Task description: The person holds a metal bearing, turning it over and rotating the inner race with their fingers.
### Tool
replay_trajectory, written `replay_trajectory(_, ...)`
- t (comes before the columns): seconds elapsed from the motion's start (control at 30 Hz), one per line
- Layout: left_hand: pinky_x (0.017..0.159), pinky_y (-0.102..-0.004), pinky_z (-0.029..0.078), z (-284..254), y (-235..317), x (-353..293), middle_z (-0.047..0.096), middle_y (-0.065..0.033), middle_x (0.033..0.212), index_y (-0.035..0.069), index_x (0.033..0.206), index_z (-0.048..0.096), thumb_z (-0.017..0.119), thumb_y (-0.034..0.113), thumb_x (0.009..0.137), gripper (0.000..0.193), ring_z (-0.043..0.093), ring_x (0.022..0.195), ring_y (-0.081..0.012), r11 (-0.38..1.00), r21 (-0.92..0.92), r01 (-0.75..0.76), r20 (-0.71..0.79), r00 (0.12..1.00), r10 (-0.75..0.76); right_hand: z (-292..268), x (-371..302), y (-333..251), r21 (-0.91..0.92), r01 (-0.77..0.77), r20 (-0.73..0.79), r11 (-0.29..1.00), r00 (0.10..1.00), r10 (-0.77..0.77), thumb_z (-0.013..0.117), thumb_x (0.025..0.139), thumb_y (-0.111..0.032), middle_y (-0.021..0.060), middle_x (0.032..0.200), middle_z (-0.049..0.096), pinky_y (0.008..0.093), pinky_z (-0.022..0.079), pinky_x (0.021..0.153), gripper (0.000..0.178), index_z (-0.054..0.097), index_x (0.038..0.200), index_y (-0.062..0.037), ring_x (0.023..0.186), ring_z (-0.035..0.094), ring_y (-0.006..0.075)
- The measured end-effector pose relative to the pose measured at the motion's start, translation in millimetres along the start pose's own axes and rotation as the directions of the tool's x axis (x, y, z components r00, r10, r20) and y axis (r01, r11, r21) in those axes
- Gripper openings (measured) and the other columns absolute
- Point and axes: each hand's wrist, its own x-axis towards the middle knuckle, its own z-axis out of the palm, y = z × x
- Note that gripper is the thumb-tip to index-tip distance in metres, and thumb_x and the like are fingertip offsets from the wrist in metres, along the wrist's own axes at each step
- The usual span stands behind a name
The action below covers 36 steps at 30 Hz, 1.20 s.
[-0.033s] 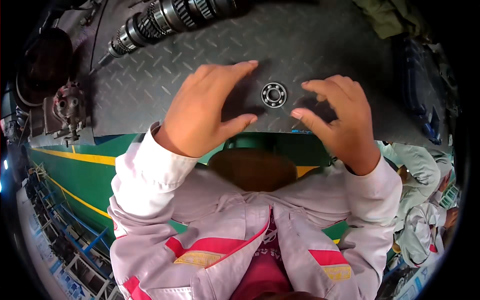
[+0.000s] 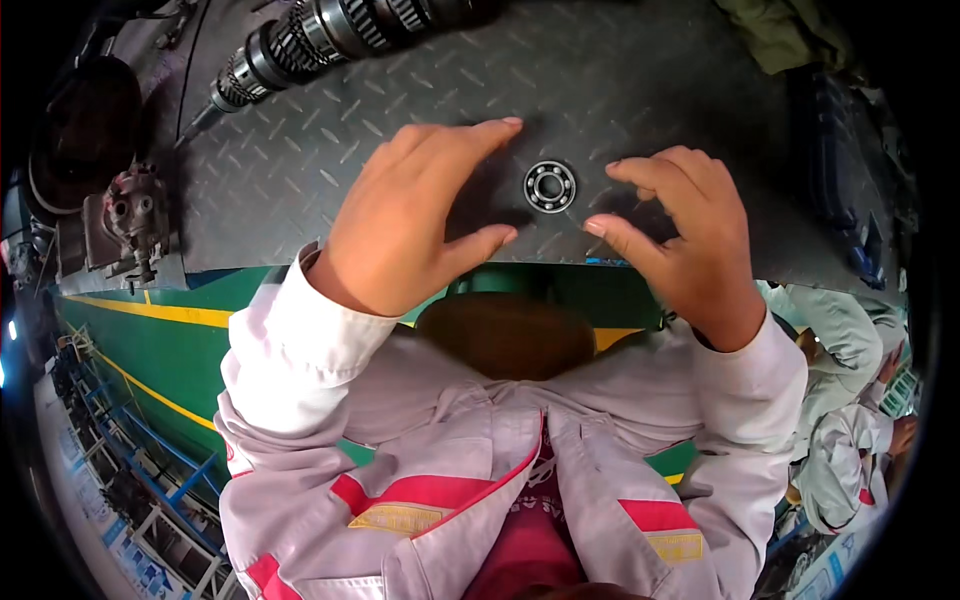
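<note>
A steel ball bearing lies flat on the dark diamond-plate bench top, its balls showing between the inner and outer rings. To its left, my left hand is held with thumb and fingers spread apart, and nothing is in its grasp. My right hand is on the bearing's other side, thumb and forefinger likewise apart and empty. Both hands face the bearing with a gap on each side, touching neither it nor each other.
A gear shaft lies along the bench's far left. A small metal housing with two holes sits at the left edge. On the right are a dark blue case and a green cloth. Another person's sleeve shows beyond the right edge.
</note>
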Motion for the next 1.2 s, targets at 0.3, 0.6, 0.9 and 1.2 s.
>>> replay_trajectory(0.3,0.097,-0.0389,0.051,17.5,7.5,8.3,0.071,-0.0099,0.126,0.006,0.14,0.06,0.083,-0.004,0.071,0.073,0.064,0.112,-0.0309,0.997,-0.075,0.021,0.011,1.0,-0.02,6.3,3.7,4.8,-0.044,0.044,0.147,0.998,0.989,-0.037,0.088,0.072,-0.017,0.0045,0.086,0.064,0.0364,0.04,0.067,0.029,0.07,0.092,-0.0089,0.074,0.058,0.0243)
replay_trajectory(0.6,0.095,-0.037,0.051,20.1,6.7,13.1,0.071,-0.008,0.127,0.006,0.136,0.063,0.081,-0.004,0.074,0.066,0.064,0.11,-0.0288,0.996,-0.085,-0.009,0.033,0.999,0.012,11.0,7.8,7.4,-0.044,0.058,0.152,0.997,0.987,-0.051,0.088,0.072,-0.017,0.0034,0.084,0.065,0.0354,0.04,0.067,0.026,0.07,0.09,-0.0093,0.074,0.059,0.0232)
replay_trajectory(0.9,0.091,-0.0386,0.051,24.3,3.3,13.0,0.07,-0.0107,0.118,0.006,0.124,0.07,0.082,0.007,0.077,0.048,0.063,0.106,-0.0316,0.996,0.047,-0.07,-0.041,0.997,0.072,7.2,15.7,-0.1,-0.05,-0.024,0.192,0.998,0.981,0.033,0.09,0.069,-0.014,0.0028,0.087,0.065,0.0319,0.043,0.068,0.035,0.073,0.099,-0.0098,0.075,0.058,0.0196)
replay_trajectory(1.2,0.089,-0.0378,0.051,23.6,2.0,18.6,0.069,-0.0109,0.117,0.008,0.117,0.074,0.084,0.008,0.076,0.042,0.063,0.104,-0.0306,0.984,0.126,-0.123,-0.037,0.991,0.129,4.3,14.6,-0.8,-0.064,-0.027,0.212,0.998,0.976,0.04,0.088,0.07,-0.013,0.0032,0.093,0.065,0.0315,0.046,0.073,0.045,0.075,0.113,-0.011,0.082,0.059,0.0189)
